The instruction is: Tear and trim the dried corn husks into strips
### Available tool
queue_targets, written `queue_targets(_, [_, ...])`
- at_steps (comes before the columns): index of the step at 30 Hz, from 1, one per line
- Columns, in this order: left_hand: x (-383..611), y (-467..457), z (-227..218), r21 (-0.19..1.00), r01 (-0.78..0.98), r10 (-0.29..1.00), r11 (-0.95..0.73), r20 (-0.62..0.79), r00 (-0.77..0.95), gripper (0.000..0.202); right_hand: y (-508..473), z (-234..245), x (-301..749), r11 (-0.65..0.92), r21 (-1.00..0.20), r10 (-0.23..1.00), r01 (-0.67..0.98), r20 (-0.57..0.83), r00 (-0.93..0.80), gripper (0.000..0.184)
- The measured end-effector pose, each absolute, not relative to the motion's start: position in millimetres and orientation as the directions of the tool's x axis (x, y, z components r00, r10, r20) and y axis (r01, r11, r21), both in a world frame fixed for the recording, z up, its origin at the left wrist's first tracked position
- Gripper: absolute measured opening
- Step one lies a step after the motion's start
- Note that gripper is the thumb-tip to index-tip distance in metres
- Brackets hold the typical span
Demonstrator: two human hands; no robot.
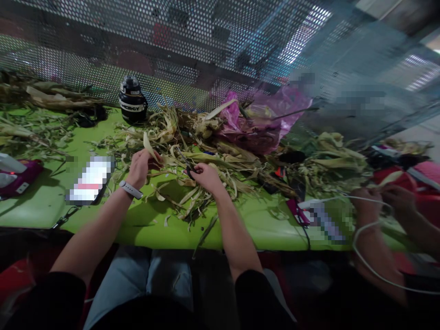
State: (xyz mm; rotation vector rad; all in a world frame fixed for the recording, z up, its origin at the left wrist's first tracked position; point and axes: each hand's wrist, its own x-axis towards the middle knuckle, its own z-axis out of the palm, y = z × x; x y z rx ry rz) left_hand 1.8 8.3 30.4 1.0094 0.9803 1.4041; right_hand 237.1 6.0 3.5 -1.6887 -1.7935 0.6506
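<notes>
My left hand (pixel 140 166), with a pale watch band on the wrist, is closed on a pale strip of corn husk (pixel 150 145) that sticks up from the fingers. To its right, my right hand (pixel 205 176) grips a pair of scissors (pixel 187 166) by the dark handles. The blades point up and left, apart from the strip; I cannot tell whether they are spread. Dry husk pieces (pixel 195 197) lie heaped under and around both hands on the green table (pixel 144 233).
A black bottle (pixel 132 103) stands at the back left, and a pink plastic bag (pixel 264 128) sits behind the husks. A lit phone (pixel 91 179) lies left of my arm. At the right, another person's hands (pixel 381 201) work near a white cable (pixel 355 236). A perforated metal screen (pixel 206 50) rises behind.
</notes>
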Motion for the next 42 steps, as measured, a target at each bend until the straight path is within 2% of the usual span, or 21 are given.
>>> queue_targets(2, [1.4, 8.2, 32.1, 0.93, -0.367, 1.0, 0.009, -0.002, 0.02, 0.015, 6.1, 3.2, 238.7, 0.029, -0.609, 0.997, 0.792, 0.071, 0.019, 0.039])
queue_targets(7, [2.1, 8.0, 35.2, 0.833, -0.535, 0.973, 0.144, -0.022, 0.229, 0.015, 3.6, 7.3, 239.1, 0.054, -0.525, 0.992, 0.849, 0.126, 0.015, 0.038])
queue_targets(10, [2.0, 6.6, 35.9, 0.766, -0.586, 0.933, 0.264, -0.048, 0.357, 0.016, 6.8, 5.2, 242.4, -0.003, -0.473, 0.988, 0.881, 0.136, 0.076, 0.04])
queue_targets(13, [1.1, 5.2, 35.9, 0.73, -0.567, 0.873, 0.382, -0.083, 0.481, 0.016, 12.0, 0.3, 246.8, -0.071, -0.471, 0.993, 0.879, 0.051, 0.108, 0.032])
queue_targets(15, [1.2, 4.7, 35.1, 0.728, -0.538, 0.84, 0.426, -0.097, 0.535, 0.016, 12.5, -0.4, 246.8, -0.067, -0.524, 0.995, 0.849, 0.029, 0.096, 0.026])
queue_targets(18, [4.8, 4.1, 31.6, 0.752, -0.491, 0.831, 0.441, -0.135, 0.539, 0.018, 3.2, 5.7, 238.1, 0.075, -0.692, 0.984, 0.718, 0.17, 0.061, 0.025])
queue_targets(20, [9.7, 3.2, 27.8, 0.779, -0.449, 0.845, 0.437, -0.185, 0.501, 0.018, -8.2, 12.4, 227.0, 0.323, -0.753, 0.941, 0.574, 0.321, -0.109, 0.033])
queue_targets(22, [15.2, 2.0, 23.6, 0.805, -0.412, 0.869, 0.427, -0.24, 0.433, 0.019, -19.3, 17.4, 214.9, 0.539, -0.717, 0.836, 0.442, 0.394, -0.381, 0.04])
queue_targets(25, [21.7, 0.4, 18.1, 0.838, -0.355, 0.889, 0.415, -0.291, 0.352, 0.02, -28.3, 18.5, 202.7, 0.709, -0.612, 0.688, 0.351, 0.49, -0.536, 0.03])
queue_targets(28, [24.2, 0.1, 14.3, 0.864, -0.306, 0.886, 0.399, -0.278, 0.37, 0.022, -28.6, 15.3, 199.9, 0.789, -0.538, 0.604, 0.298, 0.586, -0.54, 0.014])
queue_targets(32, [24.4, 0.7, 11.0, 0.866, -0.312, 0.875, 0.39, -0.243, 0.419, 0.025, -28.4, 13.7, 199.4, 0.836, -0.482, 0.544, 0.262, 0.67, -0.505, 0.005])
queue_targets(36, [25.0, -1.5, 12.9, 0.86, -0.314, 0.873, 0.402, -0.256, 0.415, 0.027, -32.5, 15.0, 198.1, 0.867, -0.379, 0.493, 0.322, 0.738, -0.46, 0.007])
queue_targets(39, [23.8, -5.5, 19.8, 0.908, -0.268, 0.9, 0.322, -0.206, 0.383, 0.034, -33.6, 15.8, 202.7, 0.851, -0.294, 0.49, 0.436, 0.741, -0.458, 0.012])
queue_targets(42, [21.0, -8.6, 26.9, 0.949, -0.185, 0.912, 0.254, -0.171, 0.374, 0.041, -31.8, 15.5, 209.9, 0.854, -0.23, 0.474, 0.467, 0.715, -0.515, 0.018])
